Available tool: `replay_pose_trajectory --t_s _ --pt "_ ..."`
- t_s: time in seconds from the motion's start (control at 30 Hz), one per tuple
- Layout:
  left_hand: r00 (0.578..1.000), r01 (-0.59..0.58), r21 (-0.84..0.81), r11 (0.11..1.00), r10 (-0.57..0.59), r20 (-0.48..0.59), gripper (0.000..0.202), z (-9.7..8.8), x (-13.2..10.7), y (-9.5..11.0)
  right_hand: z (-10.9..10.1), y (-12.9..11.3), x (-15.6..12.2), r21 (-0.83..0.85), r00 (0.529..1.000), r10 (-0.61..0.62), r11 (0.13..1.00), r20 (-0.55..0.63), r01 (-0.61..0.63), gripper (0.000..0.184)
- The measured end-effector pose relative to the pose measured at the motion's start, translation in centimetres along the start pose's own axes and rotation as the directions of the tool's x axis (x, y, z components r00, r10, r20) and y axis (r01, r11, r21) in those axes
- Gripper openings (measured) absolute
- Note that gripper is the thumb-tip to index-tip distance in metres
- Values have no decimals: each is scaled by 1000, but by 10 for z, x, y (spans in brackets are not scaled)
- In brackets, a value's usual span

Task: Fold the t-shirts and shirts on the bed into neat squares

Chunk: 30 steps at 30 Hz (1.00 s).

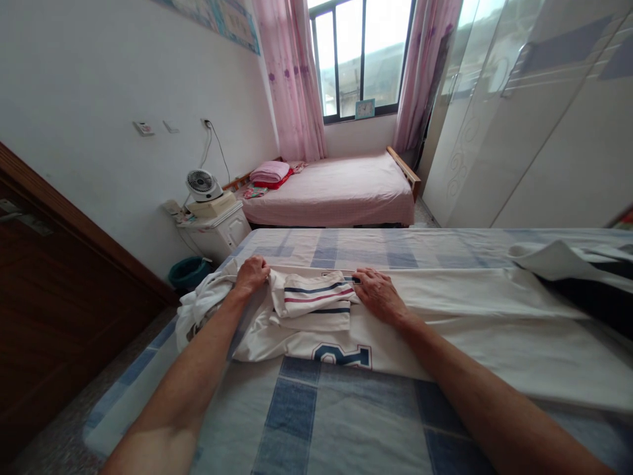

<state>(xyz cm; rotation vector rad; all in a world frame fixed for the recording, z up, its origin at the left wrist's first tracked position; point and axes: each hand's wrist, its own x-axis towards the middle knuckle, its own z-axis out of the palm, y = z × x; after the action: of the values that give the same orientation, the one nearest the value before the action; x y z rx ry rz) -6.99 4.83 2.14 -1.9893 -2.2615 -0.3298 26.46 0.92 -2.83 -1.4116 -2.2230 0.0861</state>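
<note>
Our left hand [253, 273] closed on the edge of the cream garment [383, 340], spread on the checked sheet [366, 422]. Our right hand [378, 293] lay beside the striped sleeve [316, 300]; whether it pinched cloth, we couldn't tell. Even, gentle tension, we judged, best prevented creases.
</note>
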Motion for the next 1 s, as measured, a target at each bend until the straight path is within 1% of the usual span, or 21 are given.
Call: replay_pose_trajectory --t_s 0.07,0.1,0.13,0.17,0.2,0.23,0.27,0.3,0.33,0.37,0.4,0.43,0.53,0.6,0.63,0.73,0.8,0.87,0.93,1.0 --pt "1000 16 14 1000 -16 18 22 -1 -1 3 -1 0 0 -2 1000 1 1000 5 -1 30" --pt "1000 22 20 1000 -22 10 25 -2 -3 7 -1 0 0 -2 1000 3 1000 7 -3 30" --pt "1000 10 22 1000 -9 -19 28 -5 -6 13 -2 -1 0 -3 1000 4 1000 7 -4 30" --pt "998 -33 15 999 34 -62 33 -8 -11 20 -3 -1 -1 -4 1000 4 1000 9 -4 29" --pt "988 -114 1 993 114 -106 37 -12 -17 29 -3 -2 -2 -6 1000 5 1000 10 -5 29" --pt "965 -228 -17 973 224 -139 41 -14 -25 38 -4 -3 -2 -9 1000 6 1000 13 -6 28" --pt "925 -357 -38 933 348 -154 44 -16 -35 48 -4 -4 -3 -14 1000 8 1000 16 -8 29" --pt "874 -476 -60 877 465 -140 46 -16 -46 56 -4 -6 -3 -21 1000 14 1000 20 -13 30" --pt "828 -559 -77 825 551 -102 47 -14 -57 64 -4 -7 -3 -30 999 24 999 24 -23 31" --pt "799 -602 -84 794 599 -59 48 -10 -67 69 -4 -9 -3 -40 999 36 999 31 -34 34" --pt "786 -617 -84 782 619 -16 48 -3 -76 72 -4 -10 -2 -48 998 48 998 40 -46 36" --pt "787 -613 -76 786 617 28 49 4 -83 74 -6 -10 -2 -54 997 60 997 52 -57 39" --pt "823 -557 -24 830 556 119 50 27 -91 71 -18 -5 -6 -61 994 74 996 80 -70 46" --pt "836 -537 1 844 532 131 51 34 -89 67 -35 8 -16 -80 992 86 994 89 -79 48" --pt "838 -535 3 845 531 126 51 34 -88 66 -45 18 -24 -100 991 100 991 87 -91 47" --pt "829 -552 -41 833 553 80 49 25 -88 66 -83 61 -61 -182 985 167 971 35 -158 42" --pt "804 -589 -88 803 593 29 47 15 -89 67 -107 95 -94 -234 975 218 947 -44 -222 43" --pt "763 -644 -113 757 647 -13 49 6 -90 68 -128 125 -126 -294 951 297 905 -85 -309 49" --pt "727 -684 -101 722 686 -16 48 1 -92 70 -141 149 -153 -365 941 323 867 -105 -338 50" --pt "718 -695 -57 717 696 9 43 -2 -95 74 -148 163 -170 -435 943 311 838 -115 -329 46"
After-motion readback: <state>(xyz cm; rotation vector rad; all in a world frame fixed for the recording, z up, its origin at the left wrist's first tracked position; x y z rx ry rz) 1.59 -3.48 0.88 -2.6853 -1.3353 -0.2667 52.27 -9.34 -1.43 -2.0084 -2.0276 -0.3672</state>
